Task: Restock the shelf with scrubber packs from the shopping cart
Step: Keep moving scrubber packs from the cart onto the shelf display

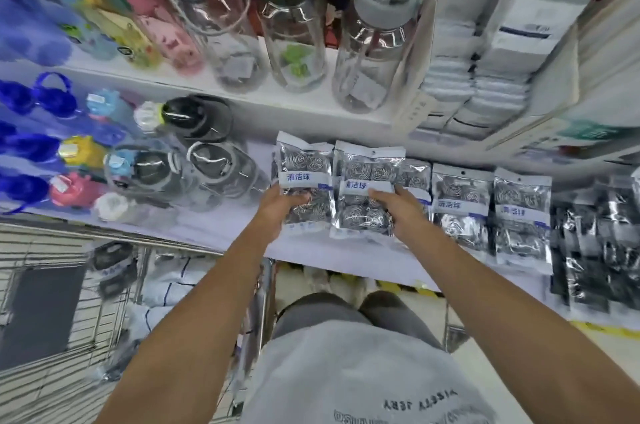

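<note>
Two clear packs of steel scrubber balls with blue-and-white labels are over the lower shelf (221,233). My left hand (277,212) grips the left pack (303,167) by its lower part. My right hand (405,212) grips the right pack (367,174) at its right side. More scrubber packs (460,205) lie in a row to the right on the same shelf. The wire shopping cart (114,302) is at the lower left, with a scrubber pack (112,268) and white packets in it.
Water bottles (207,160) lie left of the packs on the lower shelf. Tall clear bottles (377,29) and white boxed goods (502,53) stand on the upper shelf. Dark shiny packs (602,243) fill the shelf's right end. My legs are below, beside the cart.
</note>
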Motion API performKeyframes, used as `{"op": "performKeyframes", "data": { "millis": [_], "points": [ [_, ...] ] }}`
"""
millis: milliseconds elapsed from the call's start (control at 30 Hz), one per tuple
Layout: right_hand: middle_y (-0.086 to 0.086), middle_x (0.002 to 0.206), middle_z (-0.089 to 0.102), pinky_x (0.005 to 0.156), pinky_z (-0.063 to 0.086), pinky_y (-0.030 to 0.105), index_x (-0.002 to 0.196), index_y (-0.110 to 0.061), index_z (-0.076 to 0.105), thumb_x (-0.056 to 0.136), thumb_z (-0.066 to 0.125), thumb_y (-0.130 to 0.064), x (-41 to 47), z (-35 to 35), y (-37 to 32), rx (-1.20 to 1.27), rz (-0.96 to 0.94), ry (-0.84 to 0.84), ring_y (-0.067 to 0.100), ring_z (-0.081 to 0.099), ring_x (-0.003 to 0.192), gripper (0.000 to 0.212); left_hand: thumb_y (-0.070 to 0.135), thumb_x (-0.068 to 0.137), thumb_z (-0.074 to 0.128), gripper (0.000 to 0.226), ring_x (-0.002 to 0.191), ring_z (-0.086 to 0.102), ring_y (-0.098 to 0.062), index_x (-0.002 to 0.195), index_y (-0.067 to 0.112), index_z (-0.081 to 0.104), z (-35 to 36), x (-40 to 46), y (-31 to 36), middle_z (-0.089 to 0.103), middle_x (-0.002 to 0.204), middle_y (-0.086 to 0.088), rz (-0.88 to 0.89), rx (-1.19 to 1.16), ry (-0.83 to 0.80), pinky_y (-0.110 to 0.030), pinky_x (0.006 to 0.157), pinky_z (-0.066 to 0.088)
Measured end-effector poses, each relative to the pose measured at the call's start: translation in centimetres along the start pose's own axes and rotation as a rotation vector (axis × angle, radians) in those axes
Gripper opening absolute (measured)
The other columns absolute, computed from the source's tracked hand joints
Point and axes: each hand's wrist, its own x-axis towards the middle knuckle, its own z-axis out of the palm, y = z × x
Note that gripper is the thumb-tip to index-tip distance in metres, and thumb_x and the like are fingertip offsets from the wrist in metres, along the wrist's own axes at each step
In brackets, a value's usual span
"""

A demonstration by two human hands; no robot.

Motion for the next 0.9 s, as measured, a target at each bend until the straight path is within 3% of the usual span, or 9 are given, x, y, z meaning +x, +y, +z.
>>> {"op": "performKeyframes", "data": {
  "millis": [67, 133, 233, 333, 467, 533, 733, 833, 900],
  "points": [
    [0.005, 0.156, 0.046, 0.119, 0.029, 0.052, 0.158, -0.017, 0.034, 0.082, 0.086, -0.023, 1.0, 0.8, -0.3, -0.006, 0.009, 0.008, 0.029, 0.045, 0.141, 0.092, 0.003, 0.08, 0.084, 0.078, 0.126, 0.055, -0.018, 0.148, 0.018, 0.049, 0.0, 1.6, 0.3, 0.061, 0.135, 0.005, 0.014, 0.028, 0.011, -0.045, 0.112, 0.041],
    [0.005, 0.149, 0.053, 0.116, 0.032, 0.049, 0.153, -0.015, 0.041, 0.082, 0.085, -0.021, 1.9, 1.3, -0.5, -0.042, 0.018, 0.027, 0.028, 0.049, 0.136, 0.083, 0.002, 0.084, 0.08, 0.08, 0.128, 0.051, -0.018, 0.153, 0.018, 0.043, 0.1, 2.9, 0.4, 0.058, 0.133, 0.004, 0.032, 0.057, 0.036, -0.048, 0.118, 0.033],
    [0.005, 0.141, 0.06, 0.108, 0.038, 0.043, 0.146, -0.013, 0.048, 0.085, 0.082, -0.022, 2.8, 1.9, -0.9, -0.126, 0.002, 0.077, 0.029, 0.053, 0.132, 0.071, 0.002, 0.088, 0.076, 0.077, 0.132, 0.05, -0.021, 0.154, 0.019, 0.04, 0.1, 4.1, 0.7, 0.056, 0.137, 0.002, 0.039, 0.103, 0.075, -0.048, 0.115, 0.037],
    [0.007, 0.153, 0.049, 0.116, 0.036, 0.047, 0.156, -0.012, 0.034, 0.084, 0.084, -0.03, 3.3, 2.1, -0.9, -0.225, -0.016, 0.14, 0.032, 0.046, 0.139, 0.089, 0.002, 0.087, 0.077, 0.07, 0.129, 0.058, -0.027, 0.147, 0.019, 0.047, -0.1, 5.0, 0.2, 0.064, 0.128, 0.0, 0.062, 0.177, 0.088, -0.052, 0.114, 0.044],
    [0.009, 0.15, 0.052, 0.115, 0.04, 0.046, 0.154, -0.009, 0.035, 0.085, 0.082, -0.03, 3.5, 2.5, -0.9, -0.323, -0.046, 0.21, 0.033, 0.049, 0.137, 0.087, 0.002, 0.089, 0.076, 0.069, 0.119, 0.055, -0.017, 0.149, 0.014, 0.044, 0.1, 4.8, 0.1, 0.056, 0.114, 0.01, 0.085, 0.216, 0.096, -0.035, 0.114, 0.039],
    [0.009, 0.145, 0.057, 0.111, 0.044, 0.043, 0.152, -0.007, 0.038, 0.086, 0.081, -0.031, 3.7, 2.5, -1.0, -0.378, -0.063, 0.219, 0.032, 0.055, 0.131, 0.082, 0.003, 0.088, 0.077, 0.072, 0.119, 0.056, -0.016, 0.15, 0.014, 0.043, 0.1, 5.1, -0.2, 0.058, 0.115, 0.011, 0.106, 0.206, 0.079, -0.036, 0.114, 0.04],
    [0.002, 0.12, 0.064, 0.082, 0.046, 0.028, 0.133, -0.009, 0.048, 0.089, 0.079, -0.03, 2.1, 1.4, -1.5, -0.569, -0.145, 0.167, 0.021, 0.062, 0.099, 0.057, 0.018, 0.09, 0.078, 0.078, 0.124, 0.056, -0.019, 0.157, 0.018, 0.038, -0.7, 3.8, -0.9, 0.06, 0.134, 0.001, 0.183, 0.312, 0.095, -0.038, 0.109, 0.045],
    [0.004, 0.108, 0.069, 0.061, 0.048, 0.025, 0.119, -0.012, 0.054, 0.088, 0.08, -0.027, 0.7, 0.2, -1.3, -0.679, -0.21, 0.125, 0.009, 0.063, 0.077, 0.043, 0.021, 0.095, 0.074, 0.064, 0.123, 0.059, -0.022, 0.151, 0.014, 0.044, -1.2, 2.5, -1.3, 0.062, 0.132, -0.003, 0.224, 0.418, 0.124, -0.021, 0.093, 0.049],
    [0.008, 0.119, 0.064, 0.078, 0.057, 0.034, 0.129, -0.01, 0.055, 0.084, 0.08, -0.039, -0.3, -0.3, -1.3, -0.784, -0.293, 0.105, 0.019, 0.067, 0.094, 0.059, 0.02, 0.096, 0.072, 0.057, 0.124, 0.059, -0.026, 0.147, 0.012, 0.047, -1.3, 1.1, -1.6, 0.063, 0.129, -0.004, 0.257, 0.49, 0.158, -0.022, 0.09, 0.049]
  ]
}}
